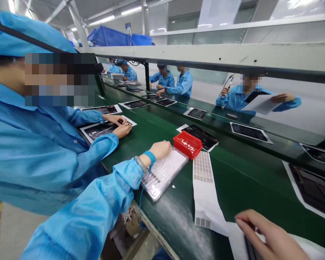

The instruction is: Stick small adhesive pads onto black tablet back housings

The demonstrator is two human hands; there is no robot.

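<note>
My left hand point(160, 150), with a blue wrist strap, is closed over the far end of a clear flat tray point(168, 169) that holds small parts; whatever its fingers grip is too small to make out. Touching the tray's far right corner is a red bin point(187, 144) with small white pieces inside. A white sheet with grey stickers point(203, 169) runs from the bin toward my right hand point(268, 234). That hand is at the lower right, fingers apart, over a white sheet and a dark panel point(250, 249) partly hidden beneath it.
At the left, a person in blue handles a dark panel point(97, 130) on the green table point(176, 216). Behind the red bin lies another dark panel point(203, 136). More panels on white sheets line the conveyor point(249, 131). A beam point(206, 56) crosses above; several people sit opposite.
</note>
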